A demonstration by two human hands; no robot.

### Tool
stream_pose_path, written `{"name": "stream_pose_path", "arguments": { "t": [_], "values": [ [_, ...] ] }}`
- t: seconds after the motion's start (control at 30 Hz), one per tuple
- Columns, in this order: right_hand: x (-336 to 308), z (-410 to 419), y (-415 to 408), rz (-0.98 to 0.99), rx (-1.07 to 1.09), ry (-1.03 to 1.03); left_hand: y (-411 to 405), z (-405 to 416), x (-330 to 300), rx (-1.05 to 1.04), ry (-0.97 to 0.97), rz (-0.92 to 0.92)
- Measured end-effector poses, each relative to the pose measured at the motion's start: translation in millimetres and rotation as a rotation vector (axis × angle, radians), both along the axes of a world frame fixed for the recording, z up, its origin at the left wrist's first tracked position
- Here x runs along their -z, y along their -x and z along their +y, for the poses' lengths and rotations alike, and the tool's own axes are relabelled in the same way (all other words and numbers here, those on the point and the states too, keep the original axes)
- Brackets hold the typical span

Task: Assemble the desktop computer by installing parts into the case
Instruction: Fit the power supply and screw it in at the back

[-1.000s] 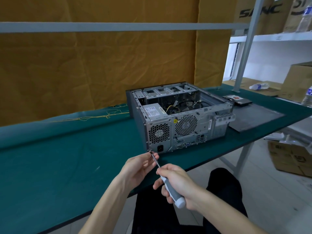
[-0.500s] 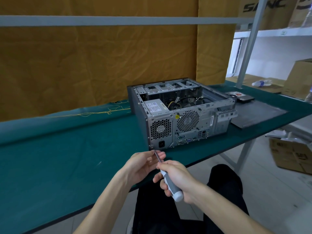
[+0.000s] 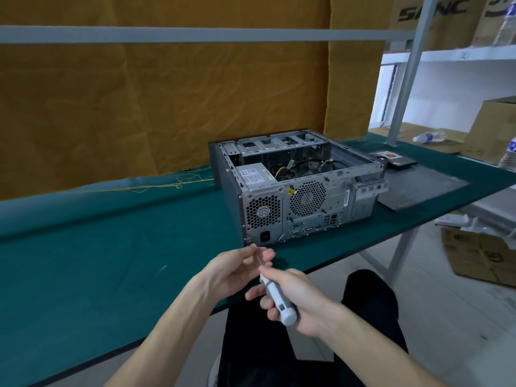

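The open computer case [image 3: 307, 191] lies on its side on the green table [image 3: 83, 275], with its rear panel of fan grilles and ports facing me. My right hand [image 3: 304, 303] grips the grey-white handle of a screwdriver [image 3: 279, 300]. The thin shaft points up and left toward the lower left corner of the rear panel. There my left hand [image 3: 237, 272] pinches the blurred shaft just short of the case. The tip is hidden by my fingers.
A dark side panel [image 3: 424, 188] lies flat to the right of the case, with a hard drive [image 3: 393, 160] behind it. Yellow wires [image 3: 173, 185] trail at the table's back. Cardboard boxes [image 3: 483, 258] sit on the floor at right. A metal post [image 3: 405, 79] rises behind.
Both hands stay at the case's lower left rear corner, and the right hand has shifted slightly on the handle. The shaft now looks blurred. My view has moved a little.
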State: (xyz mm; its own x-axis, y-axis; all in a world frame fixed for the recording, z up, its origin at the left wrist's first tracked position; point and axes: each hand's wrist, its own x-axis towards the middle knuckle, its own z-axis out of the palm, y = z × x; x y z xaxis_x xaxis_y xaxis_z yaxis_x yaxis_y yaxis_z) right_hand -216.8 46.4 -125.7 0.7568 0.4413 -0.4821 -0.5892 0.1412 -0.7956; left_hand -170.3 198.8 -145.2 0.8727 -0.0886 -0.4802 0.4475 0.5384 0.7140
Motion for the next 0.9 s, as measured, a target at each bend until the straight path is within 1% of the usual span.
{"name": "stream_pose_path", "arguments": {
  "t": [0.07, 0.1, 0.2, 0.23, 0.27, 0.3, 0.33, 0.43, 0.47, 0.5, 0.53, 0.57, 0.63, 0.67, 0.7, 0.73, 0.77, 0.83, 0.87, 0.9],
  "values": [
    [-2.3, -1.2, 1.2, 0.08, -0.014, -0.086, 1.2, 1.3, -1.7, 0.057, 0.035, 0.017],
    [-2.1, -1.1, 2.4, 0.076, -0.016, -0.064, 0.0, 0.3, -2.0, 0.045, 0.015, 0.023],
    [2.3, 0.0, 7.2, -0.114, 0.001, 0.194, -5.2, -6.7, -1.9, -0.004, -0.171, 0.013],
    [4.0, 0.7, 7.5, -0.167, 0.02, 0.26, -6.3, -7.4, -1.0, -0.011, -0.221, -0.003],
    [5.8, 1.4, 6.7, -0.189, 0.044, 0.282, -6.9, -7.0, 0.1, -0.011, -0.249, -0.021],
    [7.5, 1.1, 5.0, -0.174, 0.068, 0.255, -7.0, -5.6, 0.9, -0.002, -0.249, -0.04],
    [8.0, -0.2, 2.9, -0.118, 0.085, 0.192, -6.6, -2.9, 1.5, 0.012, -0.211, -0.051],
    [3.6, -6.1, 0.7, 0.156, 0.058, -0.099, -5.7, 6.4, 1.8, 0.066, -0.031, -0.032],
    [3.9, -7.9, 1.6, 0.22, 0.05, -0.155, -5.3, 6.4, 1.3, 0.063, -0.022, -0.025],
    [5.7, -8.8, 1.7, 0.236, 0.043, -0.152, -5.4, 4.6, 0.7, 0.046, -0.042, -0.023],
    [7.7, -9.3, 2.8, 0.18, 0.035, -0.059, -5.1, 1.5, 1.0, 0.019, -0.095, -0.025],
    [10.9, -9.3, 3.8, 0.049, 0.015, 0.129, -5.0, -2.3, 1.5, -0.012, -0.167, -0.032],
    [17.3, -6.3, 5.5, -0.293, -0.031, 0.581, -4.9, -9.6, 4.1, -0.067, -0.297, -0.059],
    [20.5, -3.3, 5.6, -0.43, -0.048, 0.726, -4.5, -10.8, 4.9, -0.09, -0.329, -0.073],
    [22.8, -0.1, 5.6, -0.497, -0.054, 0.761, -4.2, -10.9, 4.9, -0.1, -0.347, -0.089],
    [22.2, 2.1, 6.2, -0.463, -0.043, 0.675, -3.1, -10.1, 4.5, -0.091, -0.348, -0.101],
    [20.4, 3.1, 5.2, -0.329, -0.022, 0.497, -1.8, -7.8, 3.6, -0.063, -0.321, -0.108],
    [9.4, 5.8, 6.2, 0.046, 0.006, 0.0, 2.5, -0.5, -0.9, 0.034, -0.187, -0.084],
    [4.5, 5.9, 7.1, 0.194, 0.028, -0.205, 4.9, 2.7, -3.1, 0.084, -0.136, -0.07],
    [1.4, 5.4, 6.9, 0.249, 0.025, -0.282, 6.2, 4.5, -3.8, 0.11, -0.121, -0.065]
  ]
}}
